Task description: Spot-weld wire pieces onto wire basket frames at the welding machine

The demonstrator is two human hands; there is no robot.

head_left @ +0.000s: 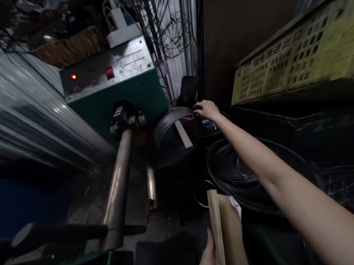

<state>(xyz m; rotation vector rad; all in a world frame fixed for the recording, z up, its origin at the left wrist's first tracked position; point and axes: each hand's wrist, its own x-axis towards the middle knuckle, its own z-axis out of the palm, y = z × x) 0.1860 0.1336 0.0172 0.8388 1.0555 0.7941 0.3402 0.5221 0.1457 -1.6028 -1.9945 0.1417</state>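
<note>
My right hand (207, 109) reaches far forward, its fingers resting on top of a stack of thin metal wire rings (169, 123) that hang on a wooden bar (183, 134) beside the green machine (118, 86). Whether the fingers pinch a ring is not clear. At the bottom edge my left hand (207, 258) holds an upright wooden strip (216, 226), with only part of the hand in view. A long metal lever arm (118, 192) runs from the machine toward me.
A red light and a red button glow on the machine's panel. A dark round basket of wire rings (242, 172) sits under my right forearm. A yellow perforated crate (298, 55) stands on a shelf at right. Corrugated metal wall lies at left, with tangled wire frames behind.
</note>
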